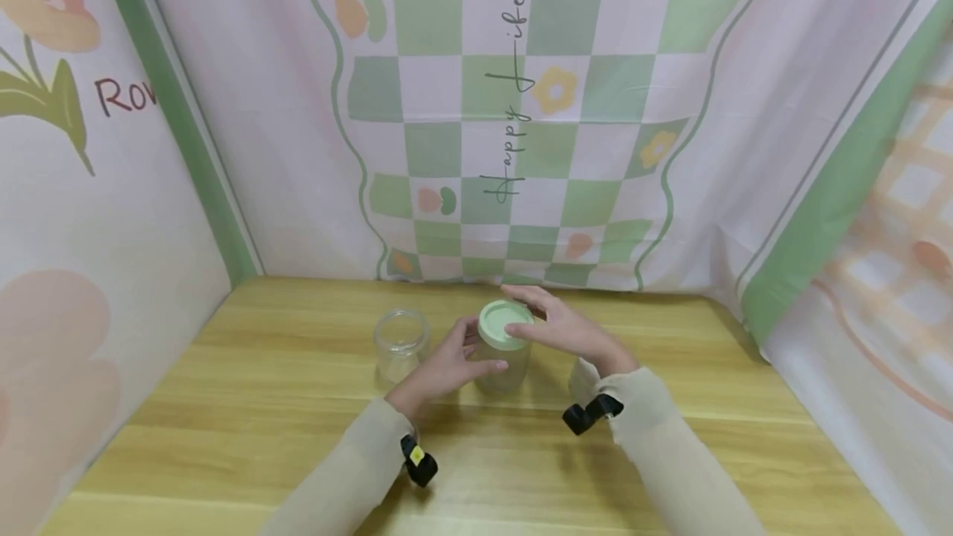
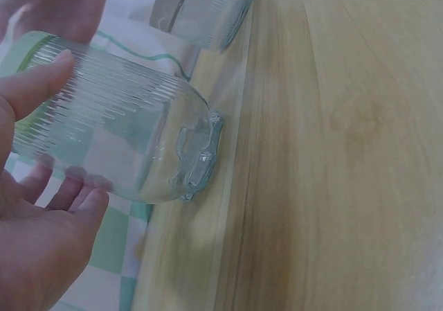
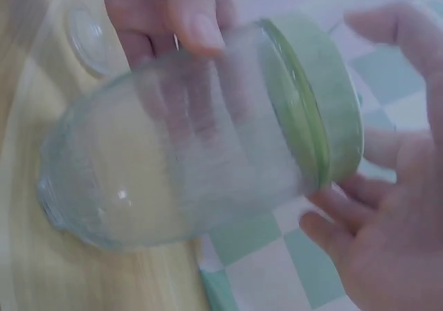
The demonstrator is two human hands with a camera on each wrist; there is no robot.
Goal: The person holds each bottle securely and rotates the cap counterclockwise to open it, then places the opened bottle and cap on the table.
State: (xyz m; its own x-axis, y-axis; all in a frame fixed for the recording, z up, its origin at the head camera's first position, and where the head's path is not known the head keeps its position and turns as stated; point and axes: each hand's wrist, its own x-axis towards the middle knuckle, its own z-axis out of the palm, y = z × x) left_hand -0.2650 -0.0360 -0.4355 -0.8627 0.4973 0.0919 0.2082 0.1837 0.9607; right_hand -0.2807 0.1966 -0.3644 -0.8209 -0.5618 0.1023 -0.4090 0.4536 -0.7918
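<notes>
A ribbed clear glass jar [image 1: 502,370] with a pale green lid [image 1: 506,323] stands upright between both hands. The left hand [image 1: 447,364] grips its side, thumb in front and fingers behind, as the left wrist view shows on the glass jar [image 2: 131,117]. Around the lid lies the right hand [image 1: 569,331], its fingers spread loosely. In the right wrist view, lower fingers of the right hand [image 3: 387,207] meet the edge of the lid [image 3: 332,96], while the thumb stands away from it. Whether the jar's base touches the table cannot be told.
Left of the left hand stands a lidless clear glass jar [image 1: 402,346] on the wooden table [image 1: 260,404]. Another glass jar [image 2: 208,10] with a greyish rim shows at the top of the left wrist view. A checkered curtain [image 1: 491,106] hangs behind the table.
</notes>
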